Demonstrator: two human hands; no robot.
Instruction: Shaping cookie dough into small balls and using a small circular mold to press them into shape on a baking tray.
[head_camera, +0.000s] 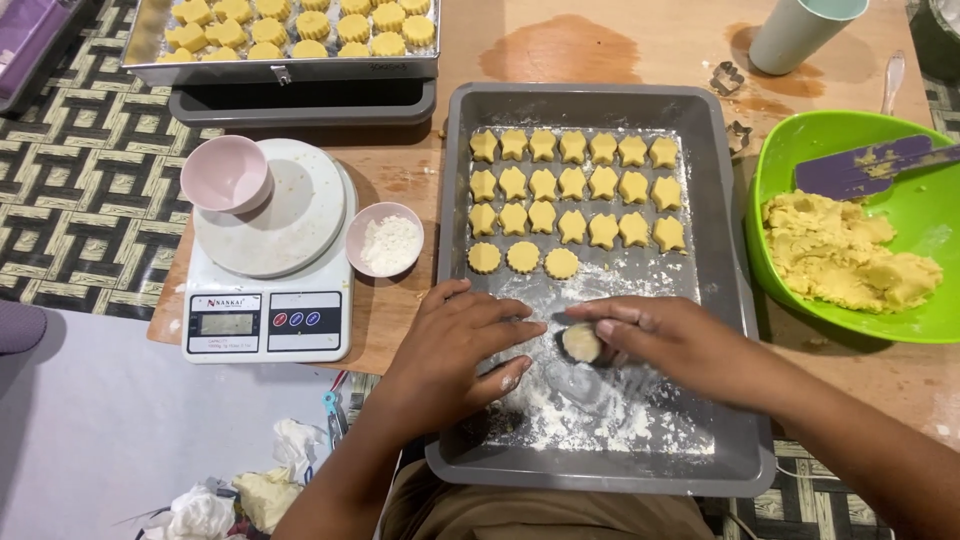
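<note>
Dough piece: a small pale round of dough (581, 342) sits on the floured front part of the grey baking tray (720, 300), just below the rows of cut shapes.
Right hand: the right hand (665, 345) is curled over the dough piece, fingertips pinching it.
Left hand: the left hand (455, 350) lies flat and spread on the tray, holding nothing, its fingertips just beside the piece.
Risk, squashing: soft dough like this could dent or lose its round edge under a firm pinch.
Risk, sticking: where the loose flour (590, 410) thins out, the piece might cling to the metal and tear.
Risk, neighbours: the three round cookies (522, 258) are near; a sliding hand could nudge them.
Look: smooth, pale yellow, dusted white.
Surroundings: star cookies (573, 190) above, green bowl of dough (850, 250) right, kitchen scale (268, 320) left on the tabletop (600, 50).
</note>
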